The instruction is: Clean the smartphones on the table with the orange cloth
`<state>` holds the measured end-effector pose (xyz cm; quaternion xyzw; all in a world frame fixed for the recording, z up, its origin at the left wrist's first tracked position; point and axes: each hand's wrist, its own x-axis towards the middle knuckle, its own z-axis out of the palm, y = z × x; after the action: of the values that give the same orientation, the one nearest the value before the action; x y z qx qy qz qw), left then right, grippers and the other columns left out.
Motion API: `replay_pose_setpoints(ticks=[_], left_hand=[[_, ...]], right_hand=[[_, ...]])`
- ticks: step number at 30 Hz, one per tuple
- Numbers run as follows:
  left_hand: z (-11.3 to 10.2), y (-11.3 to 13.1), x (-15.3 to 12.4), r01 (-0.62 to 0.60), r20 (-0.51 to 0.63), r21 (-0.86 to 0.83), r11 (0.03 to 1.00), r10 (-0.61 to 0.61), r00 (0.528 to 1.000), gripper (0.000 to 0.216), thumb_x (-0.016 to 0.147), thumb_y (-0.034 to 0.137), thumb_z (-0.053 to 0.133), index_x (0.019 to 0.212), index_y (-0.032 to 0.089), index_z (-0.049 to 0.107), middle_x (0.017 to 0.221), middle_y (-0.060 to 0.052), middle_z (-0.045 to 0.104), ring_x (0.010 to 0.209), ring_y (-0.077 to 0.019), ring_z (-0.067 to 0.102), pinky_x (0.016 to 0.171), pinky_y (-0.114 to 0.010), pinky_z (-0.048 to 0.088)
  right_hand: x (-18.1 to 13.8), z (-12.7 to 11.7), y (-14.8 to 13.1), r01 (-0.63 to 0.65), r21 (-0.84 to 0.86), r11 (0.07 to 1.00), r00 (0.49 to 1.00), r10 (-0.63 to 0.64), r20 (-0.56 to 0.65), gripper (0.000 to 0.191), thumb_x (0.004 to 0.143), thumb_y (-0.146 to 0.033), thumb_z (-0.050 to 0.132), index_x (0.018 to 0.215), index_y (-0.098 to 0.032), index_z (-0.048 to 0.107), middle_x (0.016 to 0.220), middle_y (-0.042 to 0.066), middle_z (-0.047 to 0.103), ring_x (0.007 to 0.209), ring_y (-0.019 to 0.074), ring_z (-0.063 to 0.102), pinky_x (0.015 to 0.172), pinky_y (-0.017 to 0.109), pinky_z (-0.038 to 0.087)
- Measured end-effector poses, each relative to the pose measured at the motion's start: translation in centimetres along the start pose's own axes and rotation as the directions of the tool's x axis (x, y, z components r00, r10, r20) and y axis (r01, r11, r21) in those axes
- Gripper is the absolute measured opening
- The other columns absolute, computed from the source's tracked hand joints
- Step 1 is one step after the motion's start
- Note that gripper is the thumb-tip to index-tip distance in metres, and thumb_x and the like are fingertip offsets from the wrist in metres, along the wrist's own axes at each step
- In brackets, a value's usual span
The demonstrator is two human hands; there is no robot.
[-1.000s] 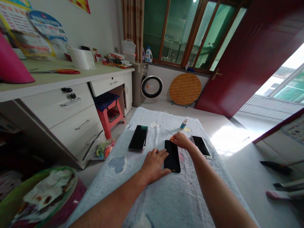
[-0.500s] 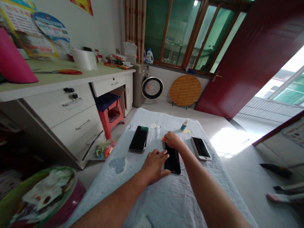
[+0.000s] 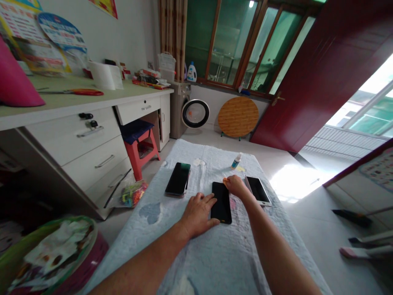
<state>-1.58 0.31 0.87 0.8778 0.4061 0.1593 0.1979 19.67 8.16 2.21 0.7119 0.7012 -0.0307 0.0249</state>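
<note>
A black smartphone [image 3: 221, 205] lies face up on the cloth-covered table [image 3: 172, 250]. Along its left edge rests my left hand [image 3: 198, 213], fingers stretched out and touching the phone's side. At the phone's top right corner, my right hand [image 3: 236, 185] is closed on a small orange cloth [image 3: 226, 181], mostly hidden under the fingers. Another dark phone [image 3: 178, 179] lies to the left. On the right is a white-framed phone [image 3: 258, 190], partly behind my right forearm. Beyond my right hand stands a small spray bottle [image 3: 236, 161] with a blue label.
Left of the table are a desk with drawers [image 3: 92, 143], a red stool [image 3: 139, 151] and a full waste bin [image 3: 98, 246]. A washing machine [image 3: 178, 110] with its door open, a round wooden tabletop [image 3: 238, 116] and a red door [image 3: 294, 82] stand beyond.
My right hand has slid right with the orange cloth, from the phone's top left corner to its top right corner, uncovering the screen. My left hand stays in place.
</note>
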Motion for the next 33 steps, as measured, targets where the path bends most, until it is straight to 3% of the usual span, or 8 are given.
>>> replay_pose_setpoints(ticks=[8, 14, 23, 33], left_hand=[[0.3, -0.3, 0.1, -0.012, 0.01, 0.043, 0.999, 0.011, 1.0, 0.068, 0.074, 0.056, 0.065, 0.133, 0.024, 0.051, 0.146, -0.004, 0.045, 0.118, -0.0336, 0.044, 0.098, -0.048, 0.038], [0.4, -0.3, 0.1, -0.012, 0.012, 0.06, 0.998, 0.012, 1.0, 0.067, 0.076, 0.056, 0.064, 0.134, 0.025, 0.05, 0.147, -0.003, 0.044, 0.121, -0.0329, 0.043, 0.099, -0.046, 0.037], [0.9, -0.5, 0.0, -0.018, -0.014, 0.075, 0.997, 0.019, 1.0, 0.066, 0.076, 0.054, 0.063, 0.134, 0.024, 0.051, 0.146, -0.003, 0.045, 0.121, -0.0324, 0.043, 0.1, -0.046, 0.037], [1.1, -0.5, 0.1, -0.017, -0.016, 0.086, 0.996, 0.019, 1.0, 0.066, 0.077, 0.054, 0.063, 0.133, 0.023, 0.051, 0.145, -0.004, 0.046, 0.121, -0.0329, 0.044, 0.1, -0.046, 0.038]], right_hand=[[-4.2, 0.4, -0.5, -0.148, 0.096, 0.984, 0.986, 0.154, -0.058, 0.038, 0.094, -0.026, 0.038, 0.083, -0.011, 0.072, 0.078, 0.012, 0.07, 0.07, 0.0157, 0.061, 0.06, 0.024, 0.033], [-7.6, 1.2, -0.5, -0.099, 0.229, 0.968, 0.988, 0.123, -0.095, 0.028, 0.087, -0.021, 0.047, 0.068, -0.013, 0.066, 0.069, 0.007, 0.064, 0.063, 0.0117, 0.052, 0.058, 0.024, 0.027], [-12.6, 1.9, -1.0, -0.081, 0.353, 0.932, 0.99, 0.117, -0.082, 0.022, 0.082, -0.019, 0.049, 0.063, -0.014, 0.059, 0.068, 0.004, 0.057, 0.06, 0.0098, 0.049, 0.056, 0.022, 0.027], [-14.4, 0.6, -1.3, -0.035, 0.392, 0.919, 0.999, 0.046, -0.02, 0.029, 0.084, -0.022, 0.046, 0.06, -0.014, 0.059, 0.067, 0.004, 0.057, 0.06, 0.0107, 0.049, 0.057, 0.023, 0.027]])
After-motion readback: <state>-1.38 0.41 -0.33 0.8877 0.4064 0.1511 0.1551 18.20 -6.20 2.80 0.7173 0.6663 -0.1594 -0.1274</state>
